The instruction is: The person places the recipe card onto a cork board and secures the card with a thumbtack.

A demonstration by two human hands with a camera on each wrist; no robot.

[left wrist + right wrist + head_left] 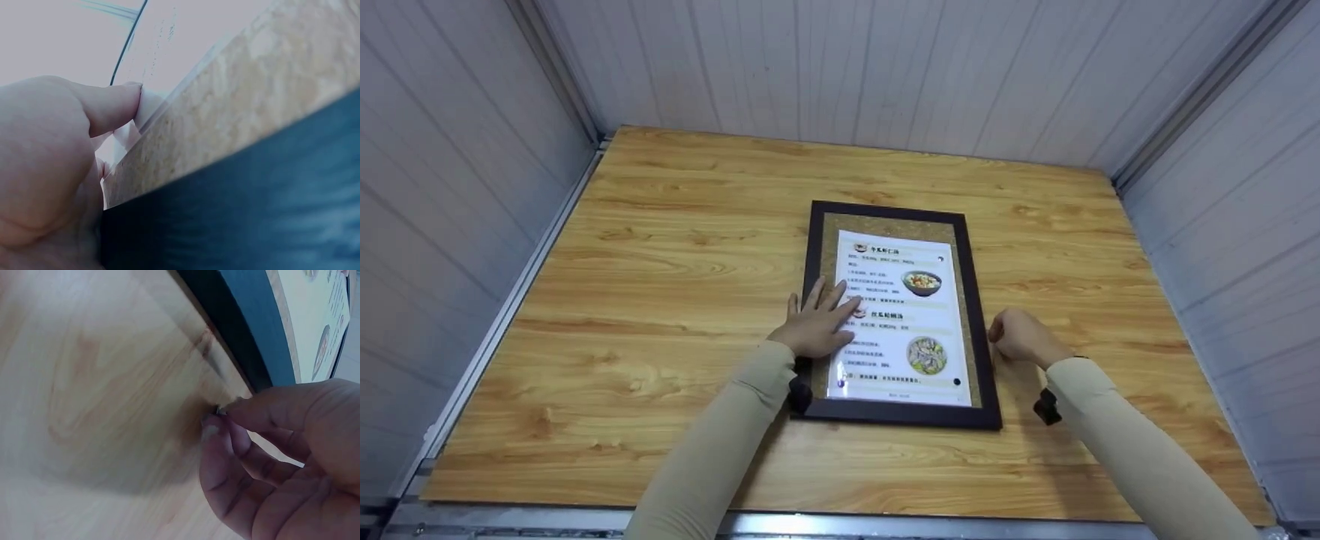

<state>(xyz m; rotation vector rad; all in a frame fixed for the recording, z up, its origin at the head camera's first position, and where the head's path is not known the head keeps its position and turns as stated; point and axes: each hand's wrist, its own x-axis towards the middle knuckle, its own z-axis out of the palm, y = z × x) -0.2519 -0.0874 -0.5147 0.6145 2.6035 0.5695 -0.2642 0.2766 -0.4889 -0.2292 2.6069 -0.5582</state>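
A cork board (892,223) in a black frame (896,414) lies flat on the wooden table. A white sheet (877,375) with printed text and two food pictures lies on the cork, with dark round pin heads (957,382) near some corners. My left hand (814,330) rests spread over the sheet's left edge and the frame; its thumb (115,107) lies on the sheet. Just right of the frame, my right hand (1024,337) pinches a tiny dark and silvery piece (220,410) between thumb and fingertips, low over the table. Fingers mostly cover that piece, so its kind is unclear.
The wood-grain table (675,262) extends on all sides of the board. Pale panel walls (840,67) stand at the back, left and right. A metal rail (885,523) runs along the near edge.
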